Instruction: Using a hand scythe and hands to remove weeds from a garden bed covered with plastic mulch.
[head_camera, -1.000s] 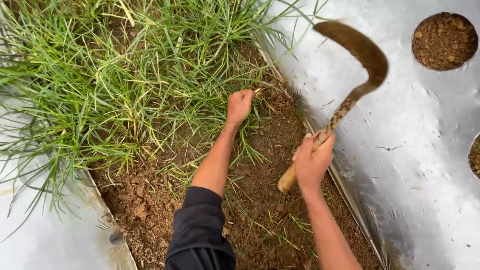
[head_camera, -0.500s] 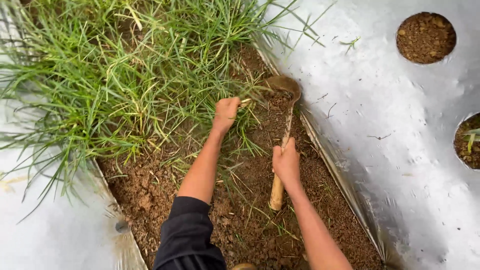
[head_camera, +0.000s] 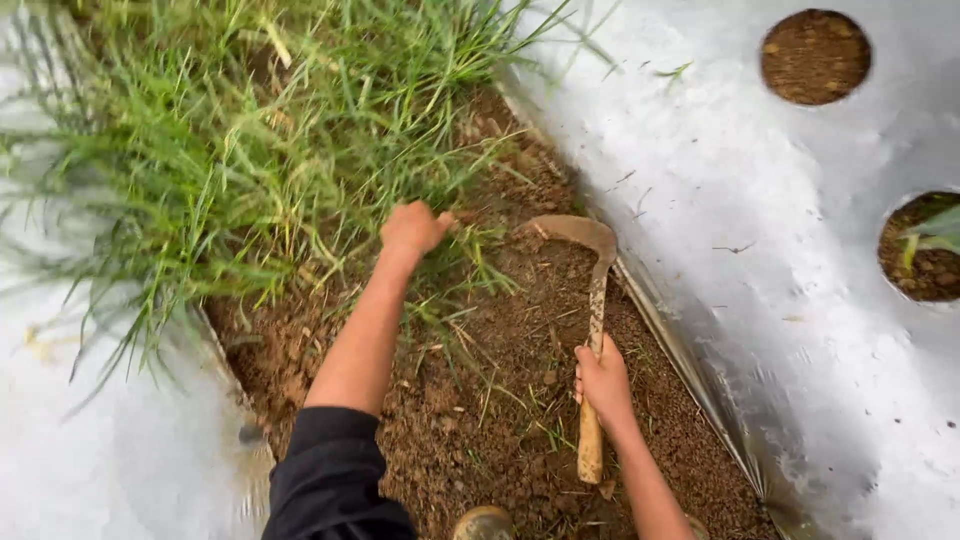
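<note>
My left hand (head_camera: 412, 228) is closed around a tuft of long green grass (head_camera: 250, 150) at the edge of a thick clump. My right hand (head_camera: 602, 382) grips the wooden handle of a sickle (head_camera: 592, 300). Its curved rusty blade rests on the brown soil (head_camera: 500, 400) just right of the grass tuft, tip pointing left toward my left hand. A dark sleeve covers my left upper arm.
Silvery plastic mulch sheet (head_camera: 760, 260) covers the ground to the right, with round planting holes (head_camera: 815, 55) showing soil; one hole (head_camera: 925, 250) holds a green seedling. More plastic sheet (head_camera: 90, 440) lies at the left. A shoe tip (head_camera: 484, 522) shows at the bottom.
The sickle swung down from a raised position over the plastic to the soil beside the grass. My left hand stayed gripping the grass tuft.
</note>
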